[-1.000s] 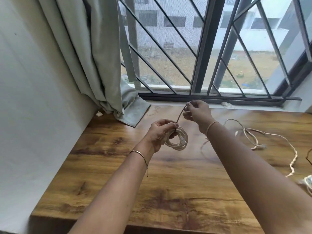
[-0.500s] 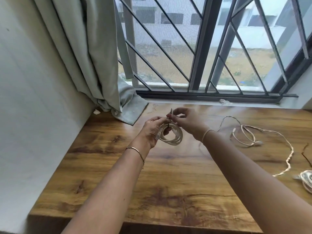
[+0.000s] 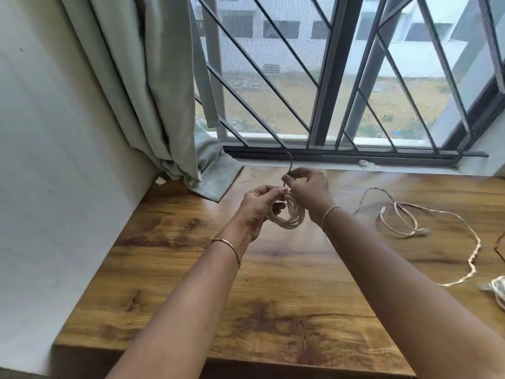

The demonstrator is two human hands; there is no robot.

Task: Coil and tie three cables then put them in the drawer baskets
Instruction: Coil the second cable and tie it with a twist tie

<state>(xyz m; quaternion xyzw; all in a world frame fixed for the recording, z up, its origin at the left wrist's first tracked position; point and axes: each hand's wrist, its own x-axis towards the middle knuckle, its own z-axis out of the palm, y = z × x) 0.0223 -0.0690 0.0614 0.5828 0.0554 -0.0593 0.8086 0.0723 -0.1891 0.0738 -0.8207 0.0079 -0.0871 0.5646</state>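
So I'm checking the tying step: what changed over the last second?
The right hand, which held the dark tie stretched away from the coiled cable, came back to it and now pinches the tie just above it. The left hand kept its grip on the coiled cable; the loose cable on the table stayed put.

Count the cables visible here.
3: coiled cable in left hand, right hand pinching its tie; loose cable on the table right of them; partial coil at the right edge. Others may be hidden.

left hand (image 3: 255,212) curled, right hand (image 3: 308,191) pinching, held close together
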